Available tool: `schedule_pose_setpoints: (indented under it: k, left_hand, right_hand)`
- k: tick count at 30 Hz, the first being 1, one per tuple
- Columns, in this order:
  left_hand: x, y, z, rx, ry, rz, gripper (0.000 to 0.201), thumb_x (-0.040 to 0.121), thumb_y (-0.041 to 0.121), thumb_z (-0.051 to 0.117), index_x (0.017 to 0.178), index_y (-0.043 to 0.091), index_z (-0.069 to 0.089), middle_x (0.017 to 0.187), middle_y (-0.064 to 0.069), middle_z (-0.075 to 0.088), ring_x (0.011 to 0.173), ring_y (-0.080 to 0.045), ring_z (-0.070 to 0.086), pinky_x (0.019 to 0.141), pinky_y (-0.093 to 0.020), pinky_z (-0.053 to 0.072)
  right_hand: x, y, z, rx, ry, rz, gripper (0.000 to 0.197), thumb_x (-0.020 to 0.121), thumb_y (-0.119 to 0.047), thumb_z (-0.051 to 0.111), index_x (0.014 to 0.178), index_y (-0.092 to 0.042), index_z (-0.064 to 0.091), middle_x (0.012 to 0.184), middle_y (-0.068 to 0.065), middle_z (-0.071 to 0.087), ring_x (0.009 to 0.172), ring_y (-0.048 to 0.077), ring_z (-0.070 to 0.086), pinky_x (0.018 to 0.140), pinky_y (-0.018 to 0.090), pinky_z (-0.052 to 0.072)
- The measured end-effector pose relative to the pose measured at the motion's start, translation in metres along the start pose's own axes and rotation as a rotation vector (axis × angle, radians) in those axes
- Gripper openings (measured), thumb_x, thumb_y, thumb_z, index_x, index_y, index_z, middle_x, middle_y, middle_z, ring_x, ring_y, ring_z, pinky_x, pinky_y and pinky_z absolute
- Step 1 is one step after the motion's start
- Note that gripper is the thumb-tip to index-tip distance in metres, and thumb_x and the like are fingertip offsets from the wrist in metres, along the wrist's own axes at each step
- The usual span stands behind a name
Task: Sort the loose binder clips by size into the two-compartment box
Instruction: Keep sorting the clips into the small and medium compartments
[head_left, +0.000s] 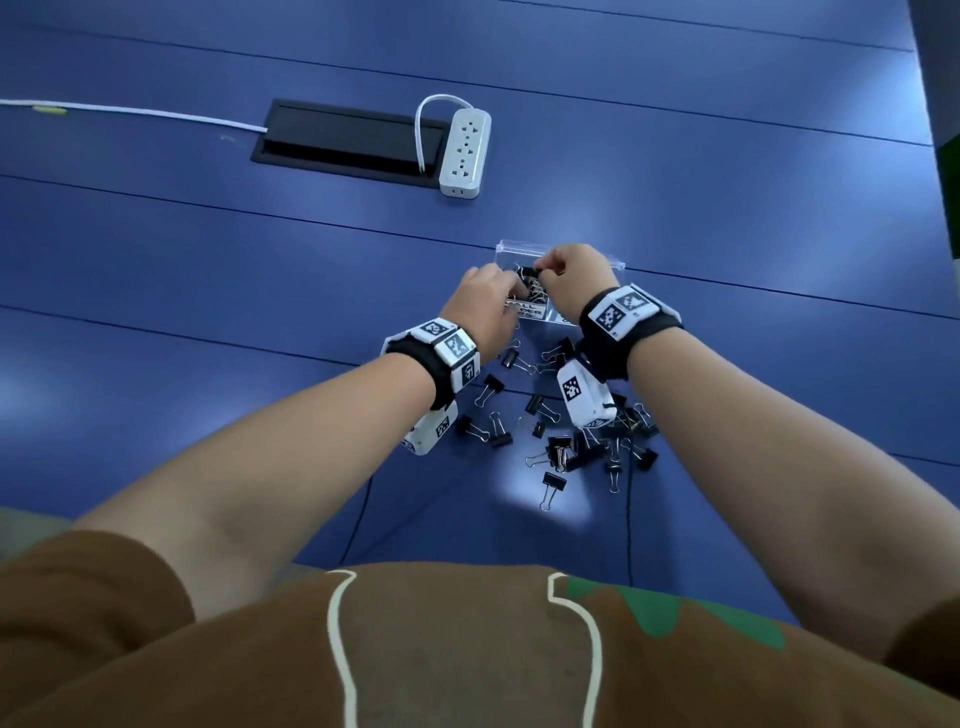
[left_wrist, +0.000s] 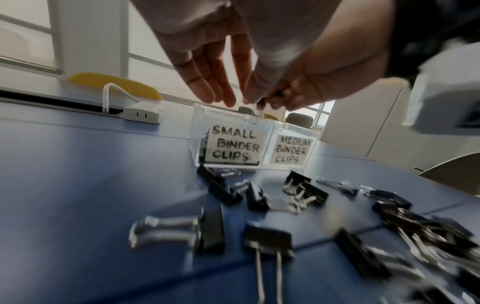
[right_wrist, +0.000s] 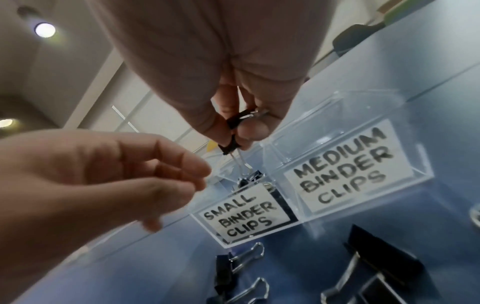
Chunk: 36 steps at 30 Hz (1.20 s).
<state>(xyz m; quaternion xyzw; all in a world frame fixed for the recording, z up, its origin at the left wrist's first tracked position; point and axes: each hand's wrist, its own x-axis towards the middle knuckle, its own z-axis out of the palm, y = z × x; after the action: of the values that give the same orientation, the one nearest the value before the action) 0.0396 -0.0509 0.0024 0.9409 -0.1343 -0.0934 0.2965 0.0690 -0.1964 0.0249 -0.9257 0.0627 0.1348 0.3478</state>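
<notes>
A clear two-compartment box stands on the blue table, labelled SMALL BINDER CLIPS and MEDIUM BINDER CLIPS. My right hand pinches a small black binder clip just above the small compartment, where other small clips lie. My left hand hovers beside it at the box's left end, fingers relaxed and holding nothing. The medium compartment looks empty in the right wrist view. Several loose black clips of both sizes lie scattered in front of the box.
A white power strip and a black cable slot sit far back on the table, with a white cable running left. The wrist-camera units hang over the loose clips. The table's near edge is at my torso.
</notes>
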Motion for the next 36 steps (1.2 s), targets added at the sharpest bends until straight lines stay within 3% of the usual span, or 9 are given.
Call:
schedule_pose_setpoints:
  k: [2, 5, 7, 11, 16, 21, 25, 31, 36]
  left_hand:
    - [-0.019, -0.005, 0.004, 0.001, -0.051, -0.007, 0.02, 0.086, 0.007, 0.052, 0.103, 0.009, 0.063, 0.107, -0.012, 0.059, 0.104, -0.029, 0.049, 0.091, -0.035, 0.041]
    - [-0.05, -0.015, 0.014, -0.066, -0.182, -0.037, 0.017, 0.081, 0.004, 0.054, 0.095, 0.008, 0.064, 0.096, -0.008, 0.058, 0.082, -0.021, 0.051, 0.084, -0.038, 0.05]
    - [-0.068, -0.017, 0.021, -0.062, -0.28, -0.034, 0.017, 0.083, 0.006, 0.056, 0.098, 0.009, 0.062, 0.096, -0.006, 0.058, 0.075, -0.016, 0.047, 0.083, -0.04, 0.051]
    - [-0.089, -0.011, 0.034, 0.029, -0.411, 0.017, 0.023, 0.088, 0.016, 0.058, 0.111, 0.014, 0.056, 0.108, -0.008, 0.055, 0.082, -0.016, 0.047, 0.085, -0.036, 0.048]
    - [-0.094, 0.008, 0.052, 0.039, -0.442, 0.138, 0.026, 0.087, 0.013, 0.058, 0.113, 0.009, 0.058, 0.113, -0.013, 0.052, 0.098, -0.032, 0.056, 0.086, -0.044, 0.049]
    - [-0.086, 0.018, 0.063, 0.121, -0.472, 0.113, 0.027, 0.089, 0.015, 0.056, 0.116, 0.011, 0.054, 0.121, -0.01, 0.049, 0.11, -0.028, 0.052, 0.092, -0.038, 0.044]
    - [-0.083, 0.014, 0.065, 0.171, -0.448, 0.136, 0.024, 0.087, 0.017, 0.059, 0.109, 0.009, 0.056, 0.116, -0.011, 0.053, 0.11, -0.028, 0.051, 0.095, -0.042, 0.045]
    - [-0.085, 0.011, 0.058, 0.138, -0.387, 0.073, 0.016, 0.081, 0.015, 0.055, 0.097, 0.011, 0.053, 0.102, -0.006, 0.058, 0.092, -0.027, 0.054, 0.082, -0.045, 0.051]
    - [-0.094, 0.014, 0.052, 0.002, -0.309, -0.088, 0.019, 0.084, 0.015, 0.049, 0.102, 0.013, 0.054, 0.103, -0.005, 0.05, 0.081, -0.03, 0.057, 0.076, -0.034, 0.046]
  right_hand:
    - [0.005, -0.007, 0.004, -0.057, -0.015, -0.027, 0.023, 0.086, -0.01, 0.049, 0.102, -0.011, 0.067, 0.09, 0.006, 0.064, 0.083, 0.024, 0.058, 0.082, 0.032, 0.05]
    - [0.004, -0.008, 0.007, -0.08, -0.03, -0.069, 0.028, 0.086, -0.009, 0.05, 0.11, -0.009, 0.064, 0.112, 0.01, 0.066, 0.1, 0.027, 0.061, 0.089, 0.03, 0.046]
    - [-0.002, -0.004, 0.006, -0.045, -0.013, -0.086, 0.029, 0.086, -0.008, 0.05, 0.111, -0.01, 0.063, 0.113, 0.011, 0.065, 0.095, 0.024, 0.059, 0.089, 0.03, 0.046]
    - [-0.024, 0.017, 0.001, 0.038, 0.046, -0.081, 0.022, 0.085, -0.01, 0.051, 0.101, -0.015, 0.065, 0.103, 0.008, 0.066, 0.081, 0.017, 0.056, 0.077, 0.024, 0.043]
    - [-0.073, 0.057, -0.002, -0.003, -0.023, -0.017, 0.017, 0.084, -0.007, 0.052, 0.088, -0.016, 0.066, 0.086, 0.005, 0.066, 0.073, 0.016, 0.054, 0.073, 0.022, 0.041]
    - [-0.127, 0.093, 0.002, -0.112, -0.248, 0.057, 0.016, 0.075, -0.004, 0.059, 0.085, -0.017, 0.064, 0.077, 0.0, 0.062, 0.071, 0.018, 0.056, 0.07, 0.026, 0.046]
    - [-0.15, 0.11, 0.012, -0.193, -0.311, 0.079, 0.012, 0.075, -0.012, 0.067, 0.08, -0.02, 0.059, 0.072, -0.006, 0.057, 0.071, 0.017, 0.056, 0.07, 0.03, 0.049]
    - [-0.149, 0.119, 0.031, -0.192, -0.2, 0.116, 0.011, 0.08, -0.023, 0.064, 0.076, -0.021, 0.053, 0.073, -0.006, 0.053, 0.072, 0.018, 0.054, 0.065, 0.029, 0.044]
    - [-0.142, 0.113, 0.036, -0.137, -0.064, 0.053, 0.013, 0.081, -0.02, 0.063, 0.087, -0.022, 0.052, 0.079, -0.006, 0.048, 0.074, 0.016, 0.048, 0.069, 0.028, 0.039]
